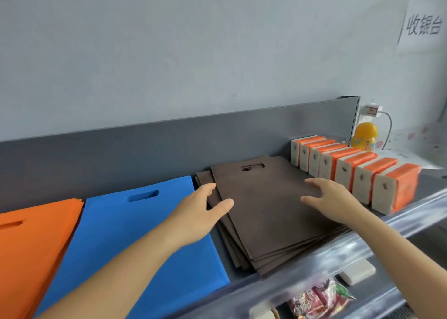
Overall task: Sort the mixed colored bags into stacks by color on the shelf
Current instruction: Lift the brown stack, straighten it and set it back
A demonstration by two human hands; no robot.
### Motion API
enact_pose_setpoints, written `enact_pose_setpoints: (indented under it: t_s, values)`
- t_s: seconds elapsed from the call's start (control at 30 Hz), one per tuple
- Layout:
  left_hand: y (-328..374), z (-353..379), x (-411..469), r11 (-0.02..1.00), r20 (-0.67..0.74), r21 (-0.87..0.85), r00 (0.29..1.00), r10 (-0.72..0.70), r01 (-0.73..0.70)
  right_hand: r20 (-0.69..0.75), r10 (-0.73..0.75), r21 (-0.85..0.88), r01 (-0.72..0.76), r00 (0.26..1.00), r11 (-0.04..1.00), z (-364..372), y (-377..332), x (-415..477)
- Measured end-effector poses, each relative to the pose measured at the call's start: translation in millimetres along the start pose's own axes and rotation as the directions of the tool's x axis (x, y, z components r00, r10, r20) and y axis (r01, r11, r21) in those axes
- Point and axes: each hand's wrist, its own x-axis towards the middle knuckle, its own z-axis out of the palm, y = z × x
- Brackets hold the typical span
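Observation:
Three flat stacks of bags lie side by side on the grey shelf. An orange stack is at the far left, a blue stack in the middle, and a slightly fanned brown stack to the right. My left hand reaches over the blue stack, its straight fingers at the brown stack's left edge. Fingers spread, my right hand rests on the brown stack's right side. Neither hand grips a bag.
A row of orange-and-white packs stands right of the brown stack. Behind it are an orange-capped bottle, a wall plug with cable and a paper sign. Snack packets lie on the lower shelf.

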Motion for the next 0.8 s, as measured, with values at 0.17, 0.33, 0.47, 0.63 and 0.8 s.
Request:
enact_pose_setpoints:
  t_s: [0.17,0.33,0.47,0.63,0.8]
  values:
    - [19,45,21,0.971,0.059,-0.154,0.983,-0.175,0.182,0.100,0.113,-0.037,-0.110,0.989,0.993,-6,30,20]
    - [24,56,31,0.881,0.047,-0.337,0.940,-0.337,0.332,0.156,0.184,-0.092,-0.171,0.971,0.981,-3,36,32]
    - [21,54,42,0.760,0.048,-0.521,0.902,-0.428,0.389,0.173,0.197,-0.150,-0.172,0.965,0.974,2,39,35]
    - [19,56,53,0.645,0.074,-0.636,0.866,-0.495,0.424,0.146,0.201,-0.174,-0.174,0.969,0.969,10,52,38]
    - [25,63,64,0.663,0.049,-0.626,0.869,-0.492,0.411,0.113,0.200,-0.206,-0.174,0.973,0.963,13,51,34]
